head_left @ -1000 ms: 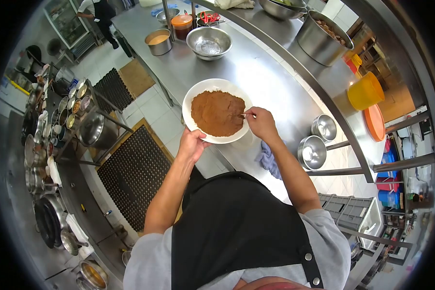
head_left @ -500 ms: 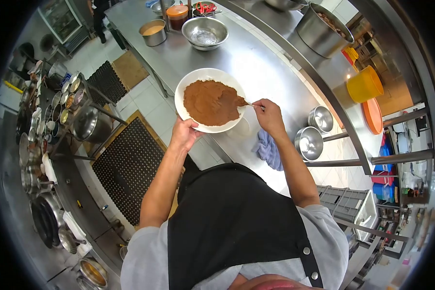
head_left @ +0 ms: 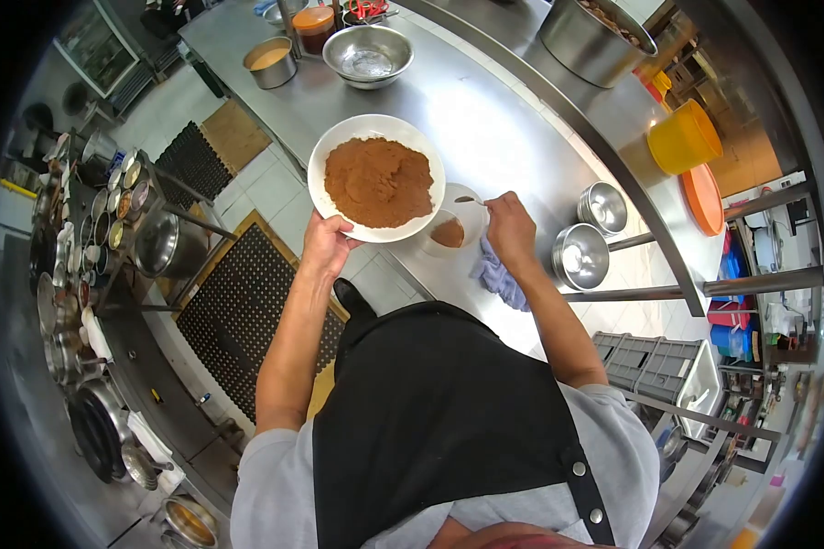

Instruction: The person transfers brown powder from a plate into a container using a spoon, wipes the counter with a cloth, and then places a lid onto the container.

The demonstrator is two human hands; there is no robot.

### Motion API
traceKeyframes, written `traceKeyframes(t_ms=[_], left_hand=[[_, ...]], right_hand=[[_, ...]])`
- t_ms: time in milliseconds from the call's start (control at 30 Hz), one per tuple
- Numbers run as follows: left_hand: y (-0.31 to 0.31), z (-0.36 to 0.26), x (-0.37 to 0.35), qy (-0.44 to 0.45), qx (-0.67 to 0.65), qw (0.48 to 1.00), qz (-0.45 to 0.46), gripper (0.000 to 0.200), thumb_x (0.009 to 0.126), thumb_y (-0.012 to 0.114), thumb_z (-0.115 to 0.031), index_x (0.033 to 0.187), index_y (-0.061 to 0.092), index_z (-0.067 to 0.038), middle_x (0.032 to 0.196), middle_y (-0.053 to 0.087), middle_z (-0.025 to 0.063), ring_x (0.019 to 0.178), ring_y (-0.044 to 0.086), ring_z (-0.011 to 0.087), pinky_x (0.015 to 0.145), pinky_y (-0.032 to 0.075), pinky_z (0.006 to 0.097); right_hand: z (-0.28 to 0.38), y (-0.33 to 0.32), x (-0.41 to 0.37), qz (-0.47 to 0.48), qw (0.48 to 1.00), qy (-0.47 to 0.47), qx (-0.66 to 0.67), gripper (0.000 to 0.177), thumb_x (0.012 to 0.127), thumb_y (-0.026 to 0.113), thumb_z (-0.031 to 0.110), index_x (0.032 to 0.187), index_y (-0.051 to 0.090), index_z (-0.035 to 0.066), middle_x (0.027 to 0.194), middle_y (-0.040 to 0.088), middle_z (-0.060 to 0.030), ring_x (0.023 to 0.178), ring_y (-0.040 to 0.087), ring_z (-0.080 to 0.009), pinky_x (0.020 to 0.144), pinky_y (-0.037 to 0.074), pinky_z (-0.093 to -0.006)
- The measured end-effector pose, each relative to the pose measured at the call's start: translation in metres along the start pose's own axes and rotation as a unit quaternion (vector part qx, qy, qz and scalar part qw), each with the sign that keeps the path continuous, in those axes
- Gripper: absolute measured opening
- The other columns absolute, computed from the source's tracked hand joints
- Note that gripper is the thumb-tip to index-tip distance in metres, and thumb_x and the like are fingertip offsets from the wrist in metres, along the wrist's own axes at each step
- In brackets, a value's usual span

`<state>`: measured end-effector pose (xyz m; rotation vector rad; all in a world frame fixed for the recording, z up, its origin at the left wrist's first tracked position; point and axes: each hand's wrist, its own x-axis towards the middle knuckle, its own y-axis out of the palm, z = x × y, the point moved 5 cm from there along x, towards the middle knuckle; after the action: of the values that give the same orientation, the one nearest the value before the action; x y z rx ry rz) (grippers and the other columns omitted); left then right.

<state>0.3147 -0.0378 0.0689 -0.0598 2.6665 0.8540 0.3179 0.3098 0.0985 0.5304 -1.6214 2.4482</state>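
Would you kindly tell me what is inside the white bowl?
The white bowl, in the left hand, holds a mound of brown powder, which covers the bottom beneath it from view.

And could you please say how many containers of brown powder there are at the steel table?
2: the round white bowl in the left hand, and the pale round container on the shiny steel table, between that bowl and the right hand. Others may be hidden.

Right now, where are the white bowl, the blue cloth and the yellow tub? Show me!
White bowl (head_left: 394,126), head view: its bare inner wall.
Blue cloth (head_left: 501,277), head view: middle of its crumpled folds.
Yellow tub (head_left: 683,139), head view: middle of its body.
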Motion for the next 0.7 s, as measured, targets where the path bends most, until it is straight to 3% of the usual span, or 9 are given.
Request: traceKeyframes(t_ms=[133, 367, 533, 700], left_hand=[[0.002, 0.002, 0.003, -0.013, -0.013, 1.0, 0.02, 0.082, 0.076, 0.048, 0.008, 0.156, 0.036, -0.004, 0.143, 0.056, 0.02, 0.122, 0.066, 0.0386, 0.092, 0.064, 0.0604], [0.016, -0.003, 0.0, -0.034, 0.033, 0.998, 0.041, 0.083, 0.077, 0.049, 0.008, 0.158, 0.035, -0.003, 0.145, 0.055, 0.0208, 0.126, 0.064, 0.0401, 0.098, 0.061, 0.0607], [0.031, -0.008, -0.007, -0.023, 0.066, 0.997, 0.041, 0.086, 0.077, 0.049, 0.008, 0.161, 0.032, -0.004, 0.15, 0.052, 0.021, 0.132, 0.06, 0.0407, 0.102, 0.058, 0.0615], [0.031, -0.002, 0.003, -0.017, 0.07, 0.997, 0.033, 0.087, 0.078, 0.048, 0.008, 0.162, 0.028, -0.005, 0.151, 0.051, 0.0215, 0.132, 0.059, 0.0407, 0.101, 0.059, 0.0606]], right_hand=[[0.022, -0.036, 0.017, -0.071, 0.996, -0.002, 0.054, 0.014, 0.098, 0.065, 0.009, 0.105, 0.076, 0.01, 0.103, 0.067, -0.0113, 0.093, 0.071, -0.034, 0.08, 0.058, -0.0468], [0.031, -0.004, 0.068, -0.089, 0.993, -0.049, 0.062, 0.01, 0.097, 0.068, 0.008, 0.104, 0.076, 0.008, 0.1, 0.067, -0.011, 0.086, 0.069, -0.0342, 0.075, 0.058, -0.0446], [0.025, 0.017, 0.063, 0.008, 0.997, 0.0, 0.074, 0.018, 0.1, 0.062, 0.012, 0.105, 0.078, 0.009, 0.106, 0.068, -0.0129, 0.094, 0.071, -0.0356, 0.083, 0.057, -0.0486], [0.017, 0.018, 0.039, 0.021, 0.994, 0.012, 0.104, 0.018, 0.099, 0.062, 0.013, 0.104, 0.079, 0.009, 0.106, 0.069, -0.014, 0.095, 0.071, -0.0368, 0.084, 0.057, -0.0483]])
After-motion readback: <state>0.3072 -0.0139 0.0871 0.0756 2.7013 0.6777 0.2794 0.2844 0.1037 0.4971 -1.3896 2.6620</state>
